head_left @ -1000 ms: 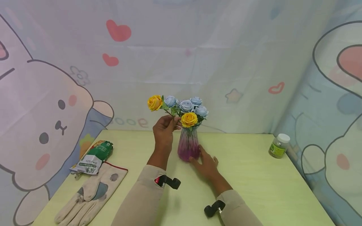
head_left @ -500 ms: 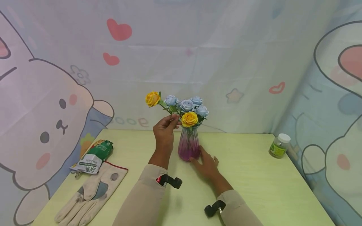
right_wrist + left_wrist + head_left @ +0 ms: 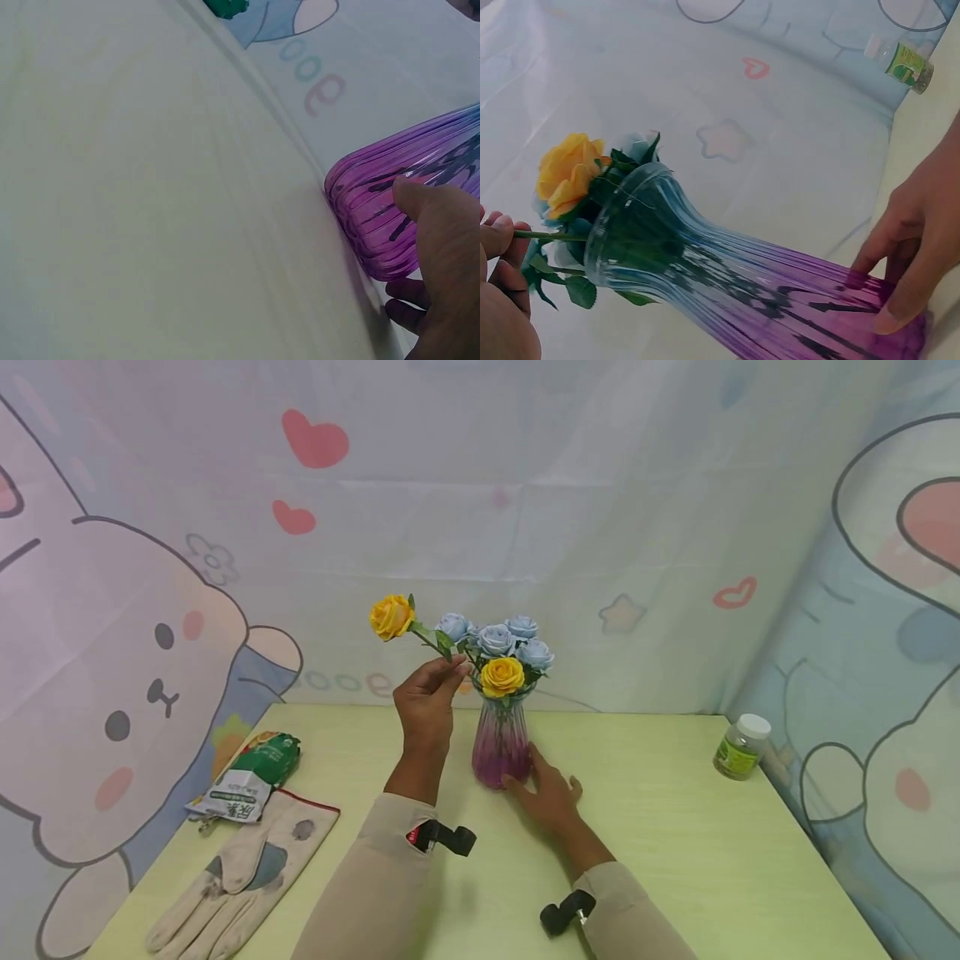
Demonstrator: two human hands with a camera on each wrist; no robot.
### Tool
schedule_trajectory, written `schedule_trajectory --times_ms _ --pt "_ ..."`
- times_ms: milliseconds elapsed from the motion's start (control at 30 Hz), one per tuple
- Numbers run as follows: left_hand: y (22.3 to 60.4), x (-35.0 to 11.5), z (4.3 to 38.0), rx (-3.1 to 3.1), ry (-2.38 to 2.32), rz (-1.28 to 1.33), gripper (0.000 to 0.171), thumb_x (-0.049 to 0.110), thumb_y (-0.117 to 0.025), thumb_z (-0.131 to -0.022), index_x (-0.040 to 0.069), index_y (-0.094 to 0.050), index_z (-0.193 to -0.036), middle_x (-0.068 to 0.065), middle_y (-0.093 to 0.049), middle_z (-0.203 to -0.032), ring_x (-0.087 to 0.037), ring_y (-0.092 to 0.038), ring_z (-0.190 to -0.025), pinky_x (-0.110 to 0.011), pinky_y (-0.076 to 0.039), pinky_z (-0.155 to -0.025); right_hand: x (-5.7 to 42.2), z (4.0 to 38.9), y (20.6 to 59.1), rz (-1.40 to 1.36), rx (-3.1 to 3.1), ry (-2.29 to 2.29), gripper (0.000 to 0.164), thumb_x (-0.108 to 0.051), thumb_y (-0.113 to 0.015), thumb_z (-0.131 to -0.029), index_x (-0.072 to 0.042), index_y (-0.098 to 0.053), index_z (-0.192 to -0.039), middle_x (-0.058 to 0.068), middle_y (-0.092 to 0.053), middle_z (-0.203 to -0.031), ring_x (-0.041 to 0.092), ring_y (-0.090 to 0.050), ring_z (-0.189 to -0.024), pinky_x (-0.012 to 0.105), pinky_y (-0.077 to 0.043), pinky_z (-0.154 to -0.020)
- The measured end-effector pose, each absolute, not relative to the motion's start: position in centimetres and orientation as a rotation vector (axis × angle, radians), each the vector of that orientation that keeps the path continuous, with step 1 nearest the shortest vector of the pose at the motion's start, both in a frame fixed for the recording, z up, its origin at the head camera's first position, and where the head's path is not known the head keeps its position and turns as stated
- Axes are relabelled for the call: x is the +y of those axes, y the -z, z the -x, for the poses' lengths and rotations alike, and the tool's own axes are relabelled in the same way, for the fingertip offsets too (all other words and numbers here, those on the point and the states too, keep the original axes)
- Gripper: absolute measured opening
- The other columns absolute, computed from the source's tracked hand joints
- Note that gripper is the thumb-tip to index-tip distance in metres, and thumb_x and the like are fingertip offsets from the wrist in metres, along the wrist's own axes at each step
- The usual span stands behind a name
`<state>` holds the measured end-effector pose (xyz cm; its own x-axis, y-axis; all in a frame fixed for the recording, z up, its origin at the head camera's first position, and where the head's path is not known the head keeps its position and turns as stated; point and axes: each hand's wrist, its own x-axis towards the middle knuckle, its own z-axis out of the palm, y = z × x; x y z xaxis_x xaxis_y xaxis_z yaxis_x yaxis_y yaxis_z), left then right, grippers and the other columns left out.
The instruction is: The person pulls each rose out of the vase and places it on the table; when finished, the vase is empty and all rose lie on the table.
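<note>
My left hand (image 3: 426, 710) pinches the green stem (image 3: 544, 235) of a yellow rose (image 3: 392, 617) between thumb and fingers, just left of the vase mouth. That stem reaches to the mouth in the left wrist view. The ribbed glass vase (image 3: 498, 743), clear-blue above and purple below, stands upright. In it are several light blue roses (image 3: 496, 641) and a second yellow rose (image 3: 502, 677). Low on the vase's right side, my right hand (image 3: 551, 797) holds the base, thumb in front and fingers around the side.
On the pale yellow table (image 3: 645, 827), a white work glove (image 3: 255, 868) lies at the left beside a green and white packet (image 3: 251, 781). A small jar (image 3: 740, 747) with a white lid stands at the right edge. A cartoon-printed curtain (image 3: 525, 527) hangs behind.
The left hand and its yellow rose have moved left and up, with more stem showing outside the bunch. The vase and right hand have stayed in place.
</note>
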<state>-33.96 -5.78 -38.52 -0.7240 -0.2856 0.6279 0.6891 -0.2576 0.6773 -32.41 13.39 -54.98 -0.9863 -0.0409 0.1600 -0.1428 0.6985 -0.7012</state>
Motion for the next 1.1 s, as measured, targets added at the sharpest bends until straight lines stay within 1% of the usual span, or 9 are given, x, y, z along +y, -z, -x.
schedule_trajectory --times_ms 233,367,433,500,600,633,800,933,1100 --pt "37.0 -6.7 33.5 -1.379 1.926 0.517 0.018 -0.013 -0.076 -0.094 -0.019 -0.074 -0.111 0.015 -0.083 -0.103 -0.008 -0.081 -0.099 -0.028 -0.065 -0.098 13.5 32.6 55.1 -0.146 -2.777 -1.136 0.088 -0.061 -0.064 -0.104 -0.016 -0.033 -0.173 0.012 -0.054 -0.166 0.042 -0.051 -0.154 0.080 -0.012 -0.126" --pt "36.3 -7.4 33.1 -1.325 1.882 0.524 0.019 -0.017 -0.076 -0.091 -0.022 -0.072 -0.110 0.013 -0.084 -0.101 -0.007 -0.081 -0.096 -0.026 -0.065 -0.094 13.6 32.7 55.2 -0.149 -2.774 -1.135 0.089 -0.061 -0.065 -0.103 -0.016 -0.034 -0.173 0.012 -0.056 -0.164 0.043 -0.052 -0.153 0.080 -0.013 -0.126" --pt "35.9 -7.8 32.8 -1.292 1.844 0.520 0.020 -0.018 -0.077 -0.090 -0.022 -0.072 -0.109 0.013 -0.084 -0.100 -0.005 -0.080 -0.093 -0.020 -0.064 -0.085 13.6 32.6 55.2 -0.155 -2.770 -1.138 0.089 -0.061 -0.065 -0.103 -0.016 -0.034 -0.173 0.012 -0.055 -0.165 0.043 -0.052 -0.153 0.080 -0.013 -0.126" --pt "35.6 -8.1 32.7 -1.250 1.827 0.511 0.020 -0.018 -0.078 -0.089 -0.021 -0.074 -0.108 0.012 -0.084 -0.099 -0.004 -0.078 -0.087 -0.016 -0.059 -0.075 13.6 32.7 55.2 -0.164 -2.758 -1.144 0.088 -0.060 -0.065 -0.103 -0.014 -0.035 -0.172 0.013 -0.055 -0.164 0.044 -0.053 -0.152 0.081 -0.013 -0.125" --pt "35.3 -8.7 32.5 -1.219 1.808 0.466 0.019 -0.016 -0.080 -0.088 -0.016 -0.078 -0.107 0.011 -0.084 -0.097 -0.002 -0.077 -0.082 -0.015 -0.048 -0.063 13.6 32.7 55.3 -0.165 -2.750 -1.141 0.087 -0.059 -0.065 -0.104 -0.014 -0.036 -0.172 0.013 -0.055 -0.164 0.044 -0.054 -0.151 0.081 -0.014 -0.124" --pt "35.2 -8.9 32.4 -1.208 1.811 0.450 0.019 -0.016 -0.081 -0.088 -0.014 -0.079 -0.106 0.010 -0.084 -0.097 -0.003 -0.078 -0.081 -0.015 -0.048 -0.062 13.6 32.7 55.3 -0.163 -2.753 -1.138 0.087 -0.059 -0.065 -0.104 -0.014 -0.036 -0.172 0.013 -0.055 -0.164 0.044 -0.054 -0.151 0.081 -0.014 -0.124" --pt "35.3 -10.1 32.0 -1.140 1.856 0.385 0.016 -0.012 -0.081 -0.090 -0.010 -0.081 -0.105 0.004 -0.085 -0.095 -0.010 -0.082 -0.082 -0.018 -0.048 -0.061 13.5 32.7 55.5 -0.165 -2.754 -1.132 0.086 -0.059 -0.066 -0.104 -0.014 -0.037 -0.171 0.012 -0.056 -0.164 0.043 -0.055 -0.151 0.081 -0.014 -0.124" --pt "35.6 -11.3 31.9 -1.060 1.952 0.339 0.013 -0.009 -0.080 -0.093 -0.005 -0.083 -0.105 -0.001 -0.085 -0.094 -0.013 -0.083 -0.084 -0.021 -0.047 -0.063 13.5 32.7 55.3 -0.164 -2.756 -1.132 0.087 -0.059 -0.066 -0.104 -0.014 -0.036 -0.172 0.012 -0.056 -0.164 0.043 -0.054 -0.151 0.081 -0.014 -0.124" --pt "36.2 -12.7 31.9 -0.998 2.078 0.257 0.016 -0.008 -0.078 -0.095 0.003 -0.085 -0.106 -0.003 -0.082 -0.103 -0.016 -0.083 -0.087 -0.023 -0.048 -0.065 13.6 32.8 55.2 -0.150 -2.762 -1.149 0.088 -0.059 -0.067 -0.103 -0.016 -0.034 -0.173 0.011 -0.054 -0.165 0.042 -0.053 -0.153 0.080 -0.012 -0.126"
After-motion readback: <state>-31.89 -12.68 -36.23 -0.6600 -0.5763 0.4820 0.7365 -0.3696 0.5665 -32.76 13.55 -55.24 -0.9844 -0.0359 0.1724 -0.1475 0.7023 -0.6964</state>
